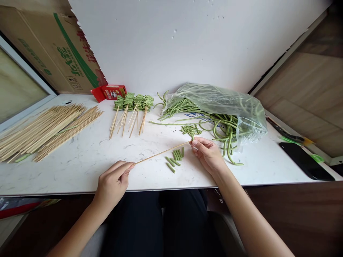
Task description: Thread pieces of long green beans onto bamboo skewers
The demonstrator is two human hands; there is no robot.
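My left hand (114, 180) pinches the near end of a thin bamboo skewer (160, 152), which slants up to the right. At its far end, my right hand (207, 153) is closed on a short piece of green bean (192, 137) at the skewer's tip; the fingers partly hide how the two meet. Below the skewer lie several cut bean pieces (175, 156) in a loose row. Just behind my right hand is a small heap of short bean bits (190, 129).
Filled bean skewers (134, 101) lie stacked at the back beside a red box (114, 92). Bare skewers (43, 128) are piled at left. Long beans (227, 125) spill from a plastic bag (214, 96) at right, near a box cutter (286, 130) and a black phone (305, 160).
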